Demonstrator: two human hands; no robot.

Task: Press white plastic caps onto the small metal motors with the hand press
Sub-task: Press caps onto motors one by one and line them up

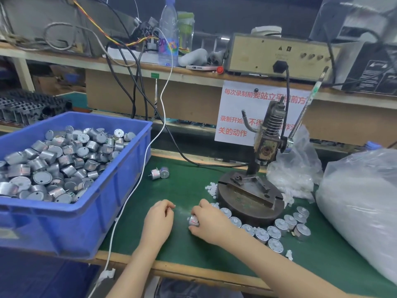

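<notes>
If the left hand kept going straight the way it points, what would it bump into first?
Most likely the two loose motors lying on the green mat beyond the left hand; only bare mat shows between. Depth is unclear.

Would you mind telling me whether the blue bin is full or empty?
Nearly full: metal motors are heaped almost up to the rim of the blue bin.

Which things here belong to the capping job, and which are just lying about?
Job: press, bin of motors, held motor, loose caps, capped motors.
Lying about: bottle, phone, white cable, beige box.
</notes>
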